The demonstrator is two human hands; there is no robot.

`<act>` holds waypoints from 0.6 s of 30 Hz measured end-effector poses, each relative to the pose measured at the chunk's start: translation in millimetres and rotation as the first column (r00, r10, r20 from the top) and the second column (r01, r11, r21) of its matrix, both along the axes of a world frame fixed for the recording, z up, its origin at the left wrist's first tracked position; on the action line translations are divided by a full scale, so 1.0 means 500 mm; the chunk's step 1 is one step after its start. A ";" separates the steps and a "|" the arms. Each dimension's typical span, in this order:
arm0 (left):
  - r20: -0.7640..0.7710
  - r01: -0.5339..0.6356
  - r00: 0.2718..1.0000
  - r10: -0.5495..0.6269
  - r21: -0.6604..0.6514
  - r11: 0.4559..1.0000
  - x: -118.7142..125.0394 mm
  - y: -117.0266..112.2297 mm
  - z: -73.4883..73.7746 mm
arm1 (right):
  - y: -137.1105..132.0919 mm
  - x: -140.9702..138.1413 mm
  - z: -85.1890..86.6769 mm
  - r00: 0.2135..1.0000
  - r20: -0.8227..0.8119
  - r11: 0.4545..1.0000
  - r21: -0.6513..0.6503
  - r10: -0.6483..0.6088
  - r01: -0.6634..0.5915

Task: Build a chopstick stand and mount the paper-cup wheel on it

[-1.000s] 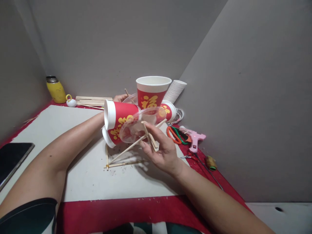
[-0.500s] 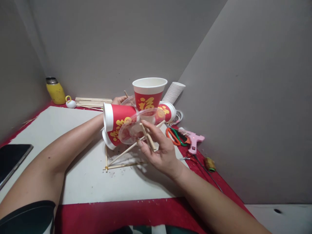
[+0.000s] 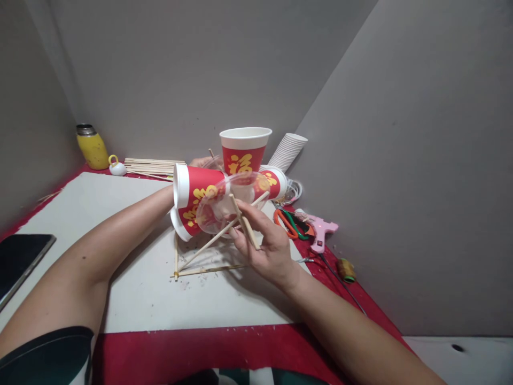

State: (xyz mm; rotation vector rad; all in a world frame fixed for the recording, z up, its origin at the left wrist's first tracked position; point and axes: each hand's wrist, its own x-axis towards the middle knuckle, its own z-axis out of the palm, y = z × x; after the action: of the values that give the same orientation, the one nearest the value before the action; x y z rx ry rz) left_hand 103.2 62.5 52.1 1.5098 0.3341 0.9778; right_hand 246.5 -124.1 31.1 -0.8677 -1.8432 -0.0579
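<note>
Several red paper cups with yellow lettering and white rims [image 3: 206, 182] are joined in a wheel, one cup [image 3: 245, 152] standing upright on top with its mouth upward. A clear plastic disc [image 3: 212, 206] covers the wheel's near side. My right hand [image 3: 266, 240] is closed round short wooden sticks [image 3: 249, 231] fixed together at an angle in front of the disc. Beneath lies a frame of thin wooden sticks [image 3: 206, 247], with one slanting up past my fingers. My left hand [image 3: 199, 162] is behind the cups by a stick end [image 3: 211, 153]; its fingers are mostly hidden.
A pink glue gun [image 3: 320, 230], scissors [image 3: 286, 223] and a thread spool [image 3: 347, 270] lie at right. Stacked white cups [image 3: 288, 149] lean on the wall. At left are a yellow bottle [image 3: 93, 149], loose sticks [image 3: 154, 167] and a phone [image 3: 24, 259].
The cup wheel has shifted slightly, its left cups moving a little right and up. The sticks in my right hand have tilted slightly. My right hand keeps its hold.
</note>
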 end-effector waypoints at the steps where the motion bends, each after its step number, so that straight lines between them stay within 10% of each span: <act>1: -0.007 -0.013 1.000 0.013 -0.010 1.000 0.000 -0.004 0.002 | 0.001 0.002 -0.002 1.000 0.004 1.000 0.021 -0.003 0.003; 18: -0.049 -0.100 0.993 0.104 0.075 0.992 0.007 -0.016 0.014 | 0.006 0.016 -0.052 0.966 -0.249 0.996 -0.033 0.066 -0.077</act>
State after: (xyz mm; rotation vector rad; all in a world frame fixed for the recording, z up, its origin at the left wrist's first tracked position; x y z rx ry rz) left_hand 106.7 54.5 59.4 1.5986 0.4211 1.0418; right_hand 254.3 -121.0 5.1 -0.7988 -1.6435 0.1309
